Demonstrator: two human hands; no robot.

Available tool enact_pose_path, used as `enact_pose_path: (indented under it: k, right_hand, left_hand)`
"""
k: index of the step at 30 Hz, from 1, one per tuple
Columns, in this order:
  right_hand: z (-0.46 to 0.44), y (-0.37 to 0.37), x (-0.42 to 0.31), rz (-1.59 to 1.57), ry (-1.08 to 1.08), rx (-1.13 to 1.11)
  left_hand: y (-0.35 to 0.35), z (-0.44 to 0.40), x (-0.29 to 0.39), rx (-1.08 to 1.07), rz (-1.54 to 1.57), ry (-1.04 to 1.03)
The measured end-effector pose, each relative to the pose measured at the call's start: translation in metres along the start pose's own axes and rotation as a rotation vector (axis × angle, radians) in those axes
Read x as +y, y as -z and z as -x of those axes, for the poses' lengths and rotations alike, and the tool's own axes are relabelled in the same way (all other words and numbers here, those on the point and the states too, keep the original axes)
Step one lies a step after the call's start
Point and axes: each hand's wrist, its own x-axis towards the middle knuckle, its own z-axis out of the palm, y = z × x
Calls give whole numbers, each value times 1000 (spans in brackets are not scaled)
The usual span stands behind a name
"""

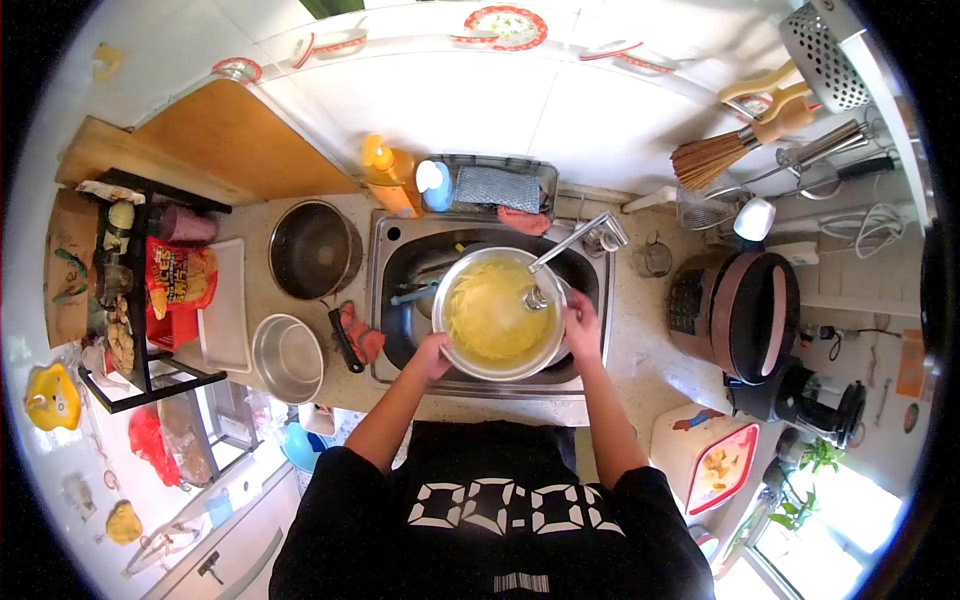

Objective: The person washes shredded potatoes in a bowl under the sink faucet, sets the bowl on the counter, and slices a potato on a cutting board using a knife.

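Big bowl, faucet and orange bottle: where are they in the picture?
Big bowl (496,371), head view: its inner wall.
Faucet (568,244), head view: its spout.
Orange bottle (391,184), head view: its body.

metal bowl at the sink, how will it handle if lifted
The metal bowl is probably heavy: yellow strips fill much of it. It may spill if tilted, being wide and open. Its smooth metal could be slippery if wet.

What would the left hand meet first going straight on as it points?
The metal bowl: the left hand is already at its near-left rim. Depth is unclear, so it might press the wall or slip underneath.
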Motion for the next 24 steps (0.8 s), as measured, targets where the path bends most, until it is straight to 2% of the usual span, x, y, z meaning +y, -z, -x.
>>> enact_pose_path:
  k: [2,3,6,7,10,11,14,18,19,22,24]
  right_hand:
    - [-25,4,-30,321,163,138]
    - [-35,10,-59,361,76,12]
    - [-72,2,-89,744,88,-114]
    - [-79,1,-97,791,186,-138]
    - [-117,-12,-96,882,81,-124]
    - [-123,-12,-98,886,11,-123]
    - [-143,-13,-69,892,110,-4]
    - [-135,-2,-75,399,-21,-100]
    - [-121,-1,-77,256,-42,-48]
    - [-80,-1,-42,391,312,139]
    - [-30,-4,-32,348,334,229]
  left_hand:
    - [5,-2,-1,16,-1,11]
    - [8,-2,-2,23,-2,18]
    - [-2,12,2,47,42,-2]
    - [-1,13,1,43,56,-4]
    - [6,20,-2,36,84,-17]
    - [9,21,-3,30,82,-16]
    - [25,18,-11,-2,106,-14]
    - [63,-3,-32,-7,164,0]
    - [56,3,-29,-8,155,-14]
    - [35,21,-18,11,73,-35]
    - [31,31,-14,72,-52,-17]
